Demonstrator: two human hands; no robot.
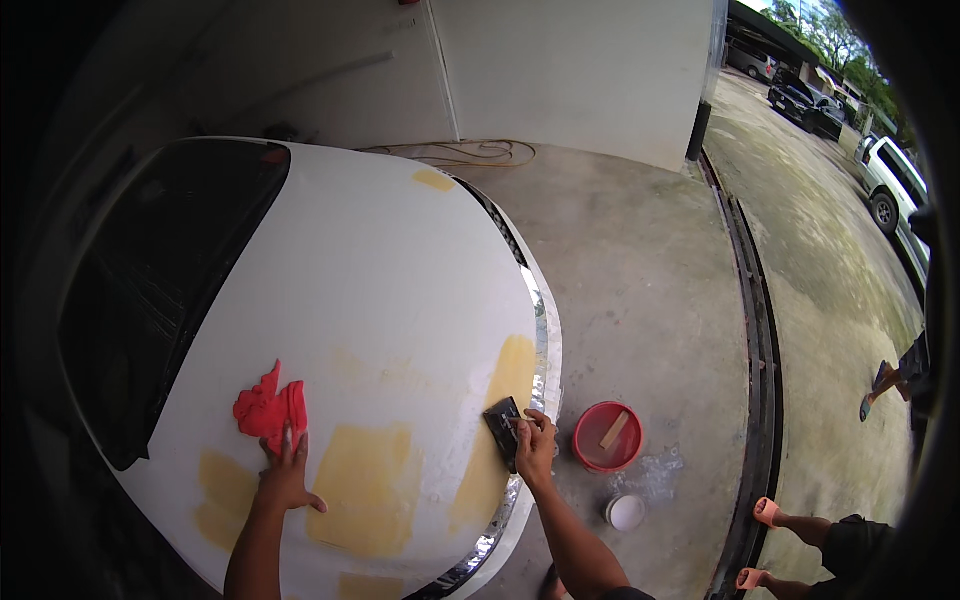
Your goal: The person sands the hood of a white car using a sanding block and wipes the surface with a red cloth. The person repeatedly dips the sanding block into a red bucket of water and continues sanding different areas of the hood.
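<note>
A white car hood [400,270] spreads out before me, with several yellow filler patches [362,487] on it. My left hand [287,472] lies on the hood with its thumb spread away, its fingertips on the lower edge of a crumpled red cloth [270,405]. Over at the hood's front edge, my right hand [537,447] is closed on the near side of a flat black sanding block [501,430]. The block rests across a long yellow patch [512,370], and its underside is hidden.
On the concrete floor [620,260] stand a red basin [607,437] with a wooden stick [614,430] in it and a white tub [626,513]. A hose [480,153] lies by the wall. Right of a dark floor rail [762,400] are other people's legs [805,530] and parked vehicles [890,180].
</note>
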